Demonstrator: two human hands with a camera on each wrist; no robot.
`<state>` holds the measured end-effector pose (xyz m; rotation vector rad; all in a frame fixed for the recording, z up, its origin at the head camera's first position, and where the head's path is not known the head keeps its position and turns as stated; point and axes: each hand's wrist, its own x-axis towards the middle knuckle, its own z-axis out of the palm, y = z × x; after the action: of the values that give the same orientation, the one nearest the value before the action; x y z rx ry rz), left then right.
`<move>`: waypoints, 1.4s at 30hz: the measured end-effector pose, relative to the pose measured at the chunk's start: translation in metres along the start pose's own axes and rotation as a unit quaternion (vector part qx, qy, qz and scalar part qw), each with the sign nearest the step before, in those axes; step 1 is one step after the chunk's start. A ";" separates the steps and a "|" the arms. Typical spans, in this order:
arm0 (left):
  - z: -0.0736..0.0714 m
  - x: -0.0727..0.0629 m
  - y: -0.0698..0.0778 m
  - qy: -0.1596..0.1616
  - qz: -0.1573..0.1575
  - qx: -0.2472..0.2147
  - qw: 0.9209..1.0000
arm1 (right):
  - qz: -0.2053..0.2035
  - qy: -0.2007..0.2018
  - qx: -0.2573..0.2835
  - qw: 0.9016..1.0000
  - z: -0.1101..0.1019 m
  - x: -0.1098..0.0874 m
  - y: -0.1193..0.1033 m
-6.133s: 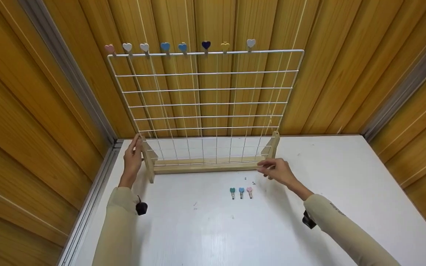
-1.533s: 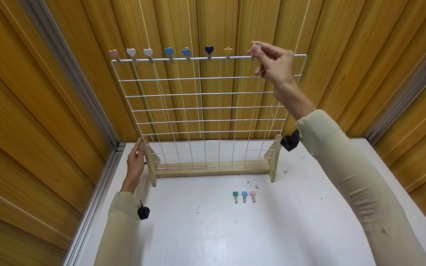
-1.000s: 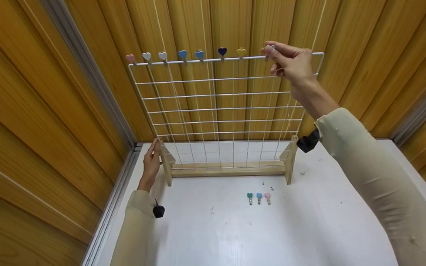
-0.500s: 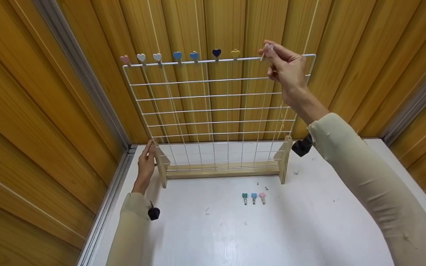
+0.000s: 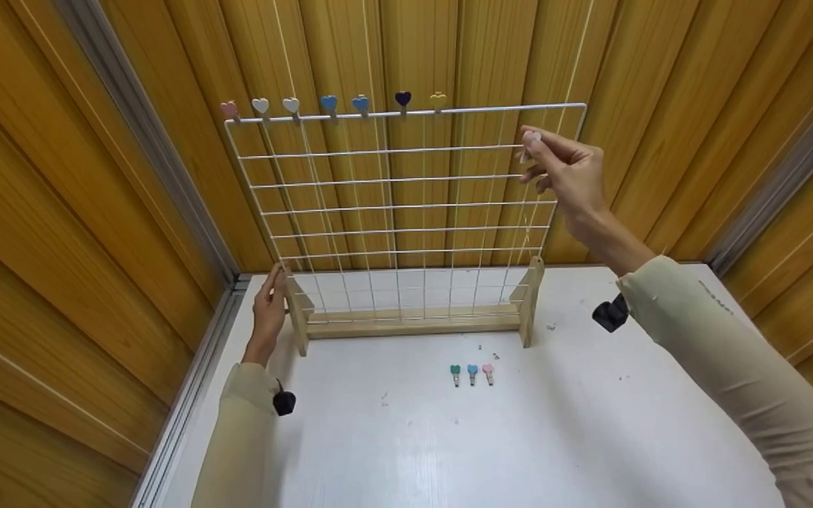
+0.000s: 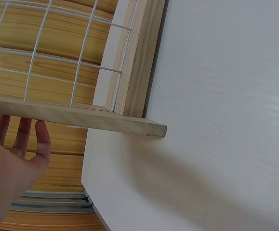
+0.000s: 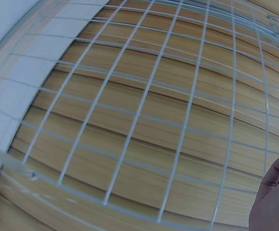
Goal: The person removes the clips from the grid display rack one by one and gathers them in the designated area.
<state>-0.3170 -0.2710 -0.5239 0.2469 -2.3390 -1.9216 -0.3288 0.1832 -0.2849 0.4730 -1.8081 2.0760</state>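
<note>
Between thumb and fingers my right hand pinches a small pale heart-shaped clip, held below the rack's top bar, near the right end. The white wire grid rack stands upright in a wooden base. Seven heart clips line the top bar's left part, among them a pink clip, a dark blue clip and a yellow clip. My left hand rests extended fingers against the base's left wooden side piece. The right wrist view catches only part of my right hand.
On the white table, in front of the base, lie a green clip, a blue clip and a pink clip in a row. Wood-patterned panels stand behind and at both sides.
My right hand rose from the base to the top bar, took the rightmost white clip off it, and moved down and right with it. My left hand stays at the side piece.
</note>
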 end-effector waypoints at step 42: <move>-0.001 -0.025 0.039 -0.038 -0.027 -0.019 0.999 | 0.306 -0.129 -0.172 0.928 -0.108 -0.118 0.134</move>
<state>-0.2948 -0.2600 -0.4850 0.2414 -2.3641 -2.0327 -0.2893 0.2681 -0.4718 0.0820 -2.6860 2.0420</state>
